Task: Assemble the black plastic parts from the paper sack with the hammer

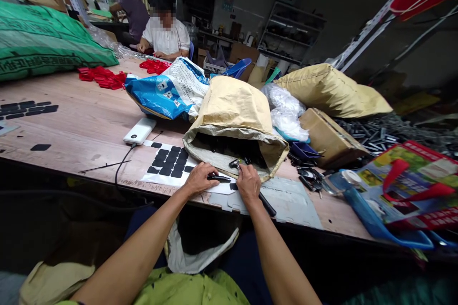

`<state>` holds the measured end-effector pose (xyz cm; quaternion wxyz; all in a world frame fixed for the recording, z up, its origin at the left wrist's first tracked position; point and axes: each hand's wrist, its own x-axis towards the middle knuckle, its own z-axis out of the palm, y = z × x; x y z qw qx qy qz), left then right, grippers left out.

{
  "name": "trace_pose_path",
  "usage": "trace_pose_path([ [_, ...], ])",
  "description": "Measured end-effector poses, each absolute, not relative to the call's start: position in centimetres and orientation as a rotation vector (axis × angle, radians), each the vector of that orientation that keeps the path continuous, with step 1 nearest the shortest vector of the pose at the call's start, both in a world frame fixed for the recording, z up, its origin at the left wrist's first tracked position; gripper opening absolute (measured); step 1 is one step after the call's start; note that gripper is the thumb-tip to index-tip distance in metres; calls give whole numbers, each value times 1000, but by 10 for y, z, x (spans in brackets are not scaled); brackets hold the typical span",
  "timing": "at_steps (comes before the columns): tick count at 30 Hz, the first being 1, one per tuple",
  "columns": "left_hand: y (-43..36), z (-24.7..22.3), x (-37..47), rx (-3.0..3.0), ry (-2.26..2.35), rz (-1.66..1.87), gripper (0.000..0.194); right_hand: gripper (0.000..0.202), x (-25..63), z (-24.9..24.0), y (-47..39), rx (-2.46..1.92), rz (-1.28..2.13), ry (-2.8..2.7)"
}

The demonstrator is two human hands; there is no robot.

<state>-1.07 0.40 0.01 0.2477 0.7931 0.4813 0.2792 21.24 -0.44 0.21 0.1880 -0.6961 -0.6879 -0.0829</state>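
Observation:
My left hand is closed on a slim black piece, held low over the table's front edge. My right hand wraps round a black-handled tool. Its handle sticks out toward me below the palm, and a shiny metal end shows beyond my fingers; the middle is covered. Just past both hands lies a tan sack with its mouth toward me and dark pieces inside. A white sheet with several black rounded-square stickers lies left of my left hand.
A white power bank with a cable lies left. A blue-white bag, red pieces and a green sack lie farther back. At right are a cardboard box, a bottle and a colourful bag. Two people sit behind.

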Motion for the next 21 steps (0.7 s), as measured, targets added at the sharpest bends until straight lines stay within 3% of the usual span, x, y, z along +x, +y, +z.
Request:
trace_pose_path([
  [12,5,3,-11,2131,1311,733,19,26,209,1,-8,-1943,-314,-1932],
  [17,-15,25,-12,1868,1128,812,28,25,208,0,-7,-1950,-293,-1931],
  [21,-64,36,-16,1666,834,503,33,24,208,0,-7,-1958,-295,-1929],
])
